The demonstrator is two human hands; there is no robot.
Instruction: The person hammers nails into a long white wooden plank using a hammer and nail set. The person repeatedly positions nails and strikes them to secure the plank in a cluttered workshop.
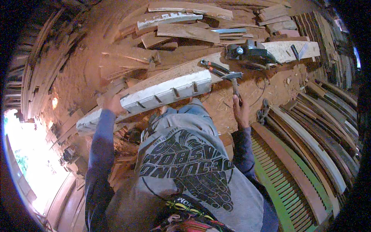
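A long white-painted wooden beam [154, 95] with several notches along its near side lies slantwise before me, over a brown plank. Around its left part is my left hand [112, 104], closed on the wood with the fingers partly hidden. My right hand [241, 110] grips a hammer [234, 86] by its handle, to the right of the beam. The hammer's head is up near the beam's right end, apart from it. Just behind that end rest pincers [214, 67] with orange and black handles.
A dark power tool [251, 53] sits on the plank [278, 50], with a small blade-like tool [299, 52] farther right. Curved boards [188, 33] are piled at the back. At right, more curved boards [305, 135] stand beside a green slotted piece [282, 185].
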